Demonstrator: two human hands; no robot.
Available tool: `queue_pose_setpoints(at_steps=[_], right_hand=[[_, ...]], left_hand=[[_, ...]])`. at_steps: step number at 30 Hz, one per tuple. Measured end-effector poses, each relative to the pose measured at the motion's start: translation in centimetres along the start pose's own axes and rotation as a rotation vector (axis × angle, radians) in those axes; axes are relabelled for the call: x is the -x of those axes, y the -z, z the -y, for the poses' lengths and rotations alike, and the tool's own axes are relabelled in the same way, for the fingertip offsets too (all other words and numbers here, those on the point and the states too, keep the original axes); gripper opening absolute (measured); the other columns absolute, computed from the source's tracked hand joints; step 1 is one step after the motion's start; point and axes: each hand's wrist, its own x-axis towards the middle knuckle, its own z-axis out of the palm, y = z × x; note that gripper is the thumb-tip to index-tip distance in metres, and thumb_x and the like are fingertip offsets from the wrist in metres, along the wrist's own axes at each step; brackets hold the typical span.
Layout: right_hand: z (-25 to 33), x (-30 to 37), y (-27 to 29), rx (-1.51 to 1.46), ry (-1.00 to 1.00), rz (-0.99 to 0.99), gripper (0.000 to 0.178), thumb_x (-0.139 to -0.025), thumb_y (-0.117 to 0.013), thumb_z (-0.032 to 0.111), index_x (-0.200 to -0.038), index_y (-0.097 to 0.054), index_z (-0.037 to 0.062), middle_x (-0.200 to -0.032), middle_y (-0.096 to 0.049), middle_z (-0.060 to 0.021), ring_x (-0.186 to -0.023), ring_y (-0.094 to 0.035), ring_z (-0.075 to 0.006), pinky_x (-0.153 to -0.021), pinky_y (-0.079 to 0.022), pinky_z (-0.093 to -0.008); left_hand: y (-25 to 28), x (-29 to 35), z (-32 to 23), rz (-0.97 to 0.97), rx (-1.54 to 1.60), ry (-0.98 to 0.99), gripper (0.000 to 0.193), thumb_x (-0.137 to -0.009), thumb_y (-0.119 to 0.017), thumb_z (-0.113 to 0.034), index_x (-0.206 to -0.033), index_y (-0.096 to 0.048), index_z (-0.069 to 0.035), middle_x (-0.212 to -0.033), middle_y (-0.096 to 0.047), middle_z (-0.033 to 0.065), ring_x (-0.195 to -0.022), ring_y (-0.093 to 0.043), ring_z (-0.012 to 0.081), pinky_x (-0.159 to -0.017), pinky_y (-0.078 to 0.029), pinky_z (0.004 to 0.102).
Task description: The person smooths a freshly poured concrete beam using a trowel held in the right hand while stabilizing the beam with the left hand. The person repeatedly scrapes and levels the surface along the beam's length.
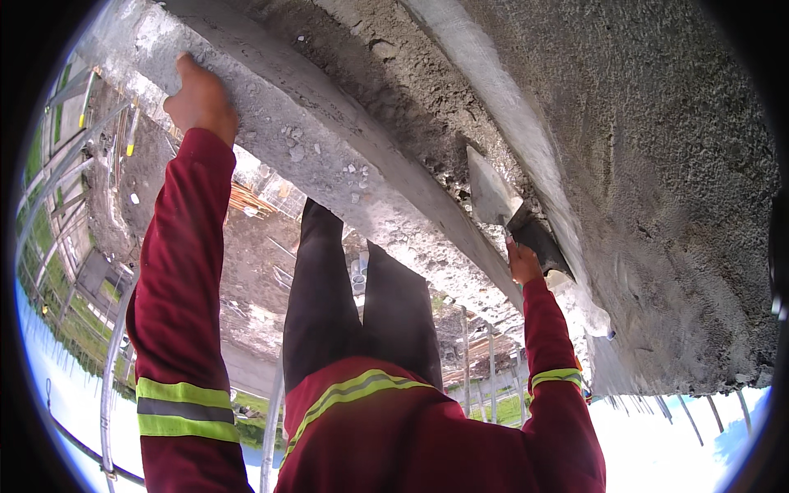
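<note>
Slipping is the big worry, I think. The person stands on a narrow concrete ledge [329, 156] high above the ground, and bits of loose rubble [355, 171] lie on it near the feet. A foot on one of those bits could slide, and the fall looks long.

The left hand [200, 97] lies flat with the fingers spread against the top edge of the ledge, holding nothing. If it loses its grip on that dusty edge, the body could tip.

The right hand [523, 263] is closed around the handle of a trowel [501, 209]. The handle is mostly hidden inside the fist. The flat blade of the trowel points up and touches the rough gray wall [657, 164], just beside a smooth pale strip [501, 107] that runs along it. If the blade is pushed too hard or tilted, wet gray mix could drop off, or the blade could scrape a mark into the smooth strip.

The trowel blade is gray, shaped like a pointed wedge, and coated with dried gray mix. A darker flat piece sits just below it, by the hand; I cannot tell whether it is part of the tool.

Red sleeves with bright yellow and gray bands [182, 408] cover both arms. Far below are dirt, grass and metal poles [107, 386].
</note>
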Motion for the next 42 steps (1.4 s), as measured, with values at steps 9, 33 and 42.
queue_pose_setpoints(at_steps=[9, 33, 42], right_hand=[[8.8, -7.8, -4.2, -0.077, -0.175, 0.037, 0.074, -0.109, -0.041, 0.062, -0.095, -0.07, -0.0054, -0.087, -0.071, -0.0323, -0.096, -0.071, -0.0501, -0.087, -0.053, -0.0588], [30.0, -15.7, 4.9, 0.1, 0.239, -0.29, 0.034, -0.11, -0.057, 0.029, -0.135, -0.051, 0.0081, -0.092, -0.072, -0.0297, -0.085, -0.071, -0.0525, -0.075, -0.056, -0.0577], [32.4, -15.4, 6.9, -0.392, 0.655, -0.553, 0.027, -0.111, -0.055, 0.031, -0.126, -0.054, 0.0089, -0.085, -0.071, -0.0273, -0.08, -0.07, -0.05, -0.07, -0.053, -0.0538]], left_hand=[[-0.2, 0.1, -0.3, -0.043, -0.009, 0.007, 0.103, -0.09, -0.063, -0.066, -0.149, -0.04, 0.016, -0.147, -0.055, 0.0311, -0.125, -0.063, 0.0434, -0.1, -0.054, 0.0472], [0.0, 0.4, -0.8, -0.037, -0.023, 0.047, 0.098, -0.093, -0.06, -0.064, -0.152, -0.038, 0.011, -0.147, -0.056, 0.0305, -0.131, -0.06, 0.0445, -0.106, -0.051, 0.0503], [0.8, 0.7, -1.0, 0.006, -0.085, 0.079, 0.101, -0.093, -0.062, -0.064, -0.154, -0.035, 0.012, -0.148, -0.055, 0.0327, -0.135, -0.057, 0.0455, -0.111, -0.048, 0.0474]])
